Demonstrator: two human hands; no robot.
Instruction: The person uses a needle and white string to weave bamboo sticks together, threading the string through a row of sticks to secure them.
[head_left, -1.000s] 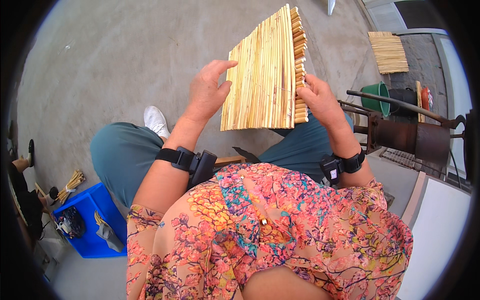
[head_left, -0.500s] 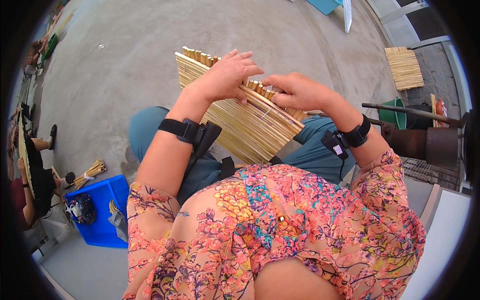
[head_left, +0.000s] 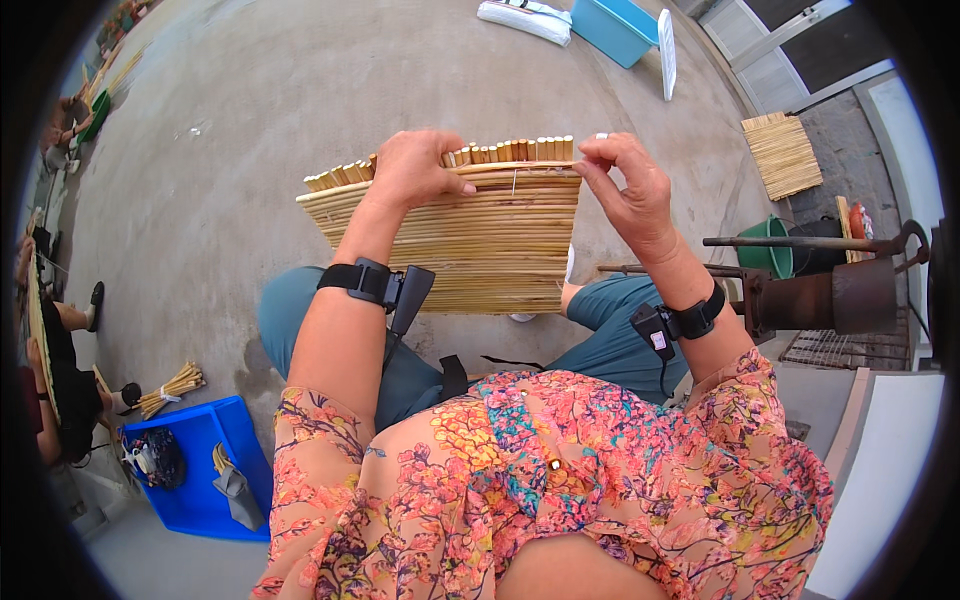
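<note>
A mat of straw-coloured reed sticks (head_left: 470, 245) hangs over my lap, its sticks lying crosswise and bound with thread. Along its far edge runs a row of short cut stick ends (head_left: 520, 150). My left hand (head_left: 412, 168) is closed over that edge left of the middle, thumb on the near face and fingers behind, partly hidden. At the far right corner, my right hand (head_left: 632, 195) pinches the end of the edge stick between thumb and forefinger. A short piece of thread shows on the mat near this corner.
On the right are a metal fixture with a bar (head_left: 820, 290), a green bucket (head_left: 768, 248) and another reed mat (head_left: 783, 155). A blue tray (head_left: 215, 520) and a stick bundle (head_left: 172, 390) lie at left, near another person. A light-blue tub (head_left: 615, 30) stands far off.
The mat has turned from slanting to nearly level across my lap. My right hand has moved right, from the row of stick ends to the corner; my left hand has shifted slightly along the edge.
</note>
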